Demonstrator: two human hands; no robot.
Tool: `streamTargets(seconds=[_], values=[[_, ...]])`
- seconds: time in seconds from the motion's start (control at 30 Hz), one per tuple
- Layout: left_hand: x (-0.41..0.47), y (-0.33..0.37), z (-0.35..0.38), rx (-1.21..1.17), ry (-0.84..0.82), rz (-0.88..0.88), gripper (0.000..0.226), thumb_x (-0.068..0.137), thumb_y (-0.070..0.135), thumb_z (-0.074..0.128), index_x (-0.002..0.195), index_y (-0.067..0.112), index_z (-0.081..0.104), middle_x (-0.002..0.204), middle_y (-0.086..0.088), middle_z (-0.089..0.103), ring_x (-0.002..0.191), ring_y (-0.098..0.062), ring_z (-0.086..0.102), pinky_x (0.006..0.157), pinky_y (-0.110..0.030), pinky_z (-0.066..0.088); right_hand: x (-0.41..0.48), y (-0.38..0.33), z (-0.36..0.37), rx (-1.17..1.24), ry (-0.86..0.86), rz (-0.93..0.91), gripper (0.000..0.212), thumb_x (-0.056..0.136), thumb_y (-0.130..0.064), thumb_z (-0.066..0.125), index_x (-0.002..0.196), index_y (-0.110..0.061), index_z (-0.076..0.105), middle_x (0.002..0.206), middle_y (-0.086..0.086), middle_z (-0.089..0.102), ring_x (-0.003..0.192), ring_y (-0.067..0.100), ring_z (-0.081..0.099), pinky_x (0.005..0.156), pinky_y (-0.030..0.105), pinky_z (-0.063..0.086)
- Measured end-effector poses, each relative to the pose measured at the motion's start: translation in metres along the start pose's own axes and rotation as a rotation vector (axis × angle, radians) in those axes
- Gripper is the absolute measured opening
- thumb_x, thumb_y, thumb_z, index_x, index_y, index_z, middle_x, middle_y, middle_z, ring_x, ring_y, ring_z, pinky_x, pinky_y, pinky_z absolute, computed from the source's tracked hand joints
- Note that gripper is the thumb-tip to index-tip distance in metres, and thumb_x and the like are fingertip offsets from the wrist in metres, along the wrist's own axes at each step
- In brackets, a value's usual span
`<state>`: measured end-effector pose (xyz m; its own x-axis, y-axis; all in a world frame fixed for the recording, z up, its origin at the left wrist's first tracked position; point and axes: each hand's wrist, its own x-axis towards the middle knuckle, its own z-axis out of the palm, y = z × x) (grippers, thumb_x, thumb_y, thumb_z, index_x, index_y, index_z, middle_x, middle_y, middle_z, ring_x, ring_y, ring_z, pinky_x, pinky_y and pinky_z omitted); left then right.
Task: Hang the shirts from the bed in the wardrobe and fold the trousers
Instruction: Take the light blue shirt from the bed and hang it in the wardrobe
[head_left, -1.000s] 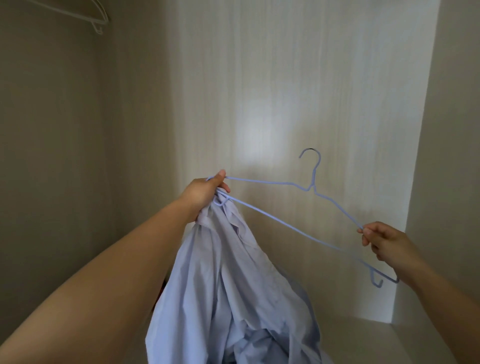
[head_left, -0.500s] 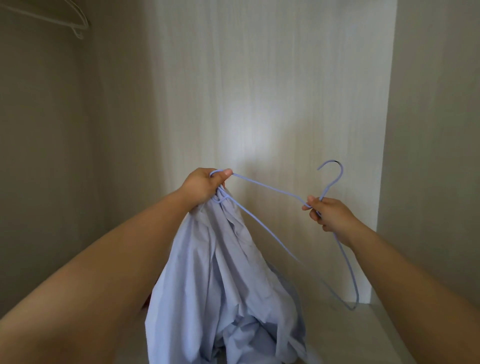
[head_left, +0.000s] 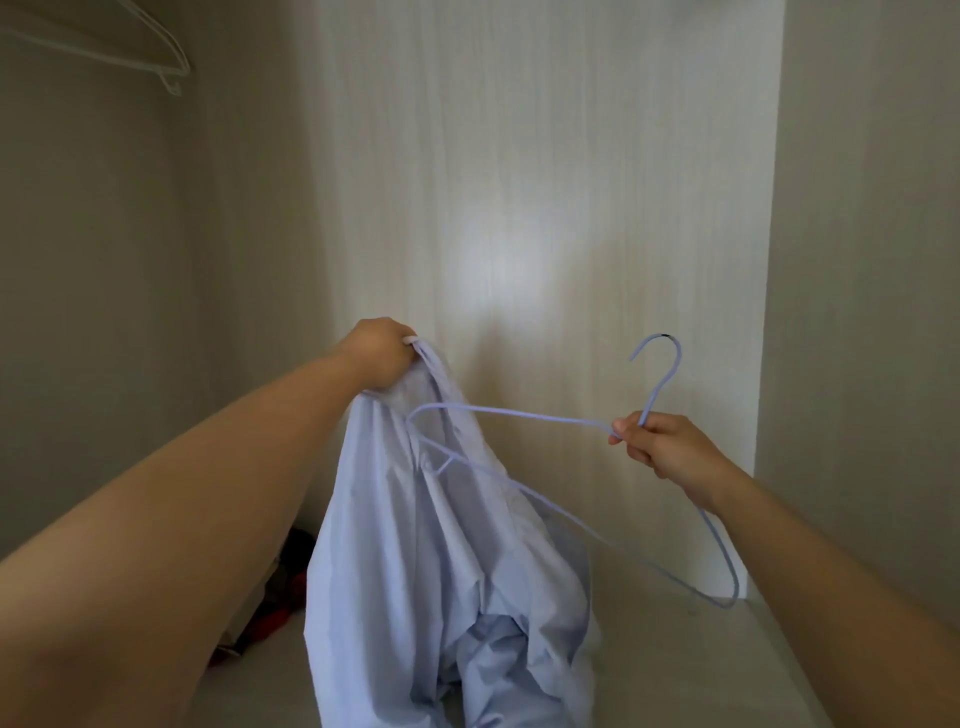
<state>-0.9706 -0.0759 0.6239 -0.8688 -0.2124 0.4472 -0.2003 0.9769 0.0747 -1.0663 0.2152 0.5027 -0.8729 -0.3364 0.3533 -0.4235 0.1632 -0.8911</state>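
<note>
L hand (head_left: 382, 358) is raised mid-frame inside the wardrobe (head_left: 519, 182), grip closed tight on the bunched top edge of a pale blue shirt (head_left: 410, 545). The shirt hangs straight down from that fist, w/ its lower part crumpled on the wardrobe floor near the bottom edge of view. R hand (head_left: 662, 447) is lower and to the right, well apart from the L, grip pinched round the neck of a lilac wire hanger (head_left: 519, 414) just below its hook. The hook points up and has a dark tip. One hanger arm reaches left and lies across the shirt front just below the L fist, its small notch against the fabric; can't tell if it's under any fold. The other arm drops down-right behind the R forearm, its end near the wardrobe floor. A white hanger (head_left: 156, 57) is top left. Some red and dark items (head_left: 283, 597) sit low left, partly hidden by the L forearm and shirt.
</note>
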Motion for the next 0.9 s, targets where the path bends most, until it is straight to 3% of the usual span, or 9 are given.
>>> streamTargets(seconds=[0.13,0.27,0.4,0.47,0.6,0.77,0.9], values=[[-0.009,-0.001,-0.003,-0.133,0.076,-0.033,0.028,0.096,0.011,0.037,0.099,0.000,0.062,0.106,-0.019,0.063,0.100,-0.035,0.055,0.081,-0.035,0.041,-0.002,-0.002,0.016,-0.072,-0.009,-0.079,0.019,0.092,-0.020,0.058,0.077,-0.021,0.070,0.040,-0.014,0.043,0.039,0.001,0.037,0.043,0.008,0.028],[-0.021,-0.007,-0.011,-0.045,0.106,0.009,0.020,0.089,0.005,0.041,0.091,0.008,0.061,0.099,-0.016,0.063,0.090,-0.032,0.056,0.071,-0.032,0.041,0.005,-0.008,0.023,-0.224,0.187,-0.140,0.016,0.089,-0.022,0.062,0.075,-0.025,0.070,0.055,-0.014,0.055,0.050,0.005,0.045,0.052,0.021,0.033],[-0.028,-0.026,-0.016,-0.111,0.112,-0.019,0.021,0.089,0.009,0.049,0.102,0.014,0.065,0.100,-0.009,0.065,0.093,-0.028,0.059,0.081,-0.036,0.049,0.005,-0.016,0.020,-0.256,0.252,-0.130,0.019,0.087,-0.026,0.062,0.070,-0.033,0.066,0.071,-0.004,0.063,0.064,0.014,0.053,0.062,0.028,0.039],[-0.031,-0.034,-0.016,-0.179,0.125,-0.032,0.019,0.088,0.010,0.050,0.090,0.021,0.066,0.091,-0.004,0.065,0.089,-0.025,0.058,0.081,-0.034,0.047,0.003,-0.024,0.026,-0.213,0.197,-0.163,0.017,0.087,-0.023,0.063,0.072,-0.029,0.068,0.066,-0.004,0.061,0.058,0.011,0.049,0.058,0.026,0.037],[-0.036,-0.043,-0.012,-0.155,0.111,-0.066,0.033,0.088,0.012,0.047,0.056,0.022,0.050,0.062,0.000,0.051,0.069,-0.025,0.047,0.064,-0.031,0.039,0.001,-0.041,0.039,-0.093,0.109,-0.223,0.021,0.089,-0.016,0.061,0.071,-0.024,0.069,0.044,-0.017,0.050,0.044,0.000,0.042,0.046,0.011,0.030],[-0.041,-0.036,-0.011,-0.183,0.117,0.004,0.028,0.088,0.006,0.044,0.063,0.014,0.051,0.069,-0.006,0.056,0.072,-0.027,0.050,0.065,-0.035,0.039,0.005,-0.048,0.070,-0.175,0.113,-0.223,0.016,0.087,-0.024,0.064,0.073,-0.028,0.069,0.053,-0.013,0.052,0.053,0.007,0.045,0.056,0.024,0.034],[-0.049,-0.035,-0.020,-0.169,0.212,0.065,0.017,0.089,0.008,0.047,0.080,0.011,0.061,0.085,-0.011,0.064,0.082,-0.031,0.058,0.069,-0.038,0.045,0.007,-0.049,0.087,-0.483,0.167,-0.212,0.017,0.086,-0.039,0.061,0.086,-0.027,0.072,0.081,-0.004,0.069,0.083,0.022,0.062,0.066,0.026,0.040]])
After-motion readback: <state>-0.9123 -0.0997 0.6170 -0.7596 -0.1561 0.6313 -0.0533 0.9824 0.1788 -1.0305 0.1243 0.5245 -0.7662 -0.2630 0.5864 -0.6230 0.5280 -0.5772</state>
